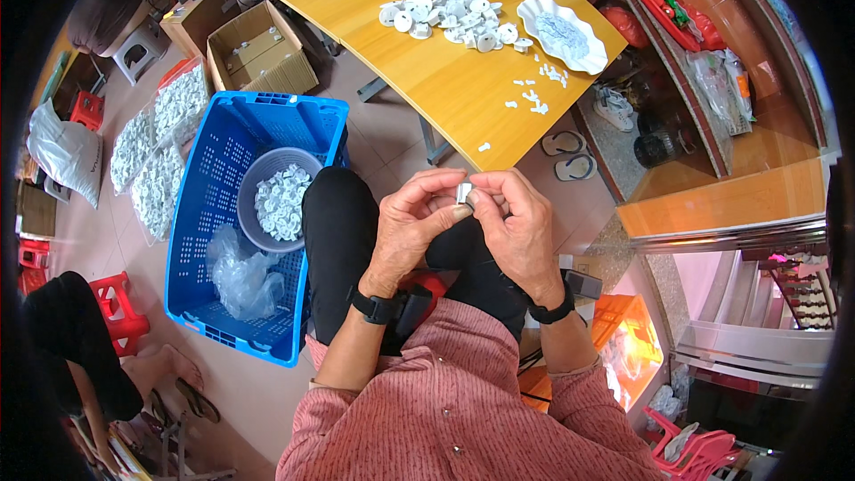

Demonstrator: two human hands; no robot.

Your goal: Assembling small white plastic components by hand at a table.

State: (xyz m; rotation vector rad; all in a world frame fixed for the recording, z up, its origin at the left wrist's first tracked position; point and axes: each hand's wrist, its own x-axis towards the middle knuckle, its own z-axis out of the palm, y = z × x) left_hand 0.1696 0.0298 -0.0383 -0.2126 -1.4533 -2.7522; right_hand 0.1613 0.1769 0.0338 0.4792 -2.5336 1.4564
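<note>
Centre of frame: left hand (411, 218) and right hand (517, 223) meet above the lap, fingertips of both pinched on one small white plastic part (464, 193). Heap of like parts (454, 18) on yellow table (427, 80), upper centre; blue crate (205, 240) at left

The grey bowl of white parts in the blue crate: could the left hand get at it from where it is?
Probably yes. The grey bowl sits uncovered in the open blue crate beside the person's left knee, but the left hand and right hand pinch a small white part.
</note>
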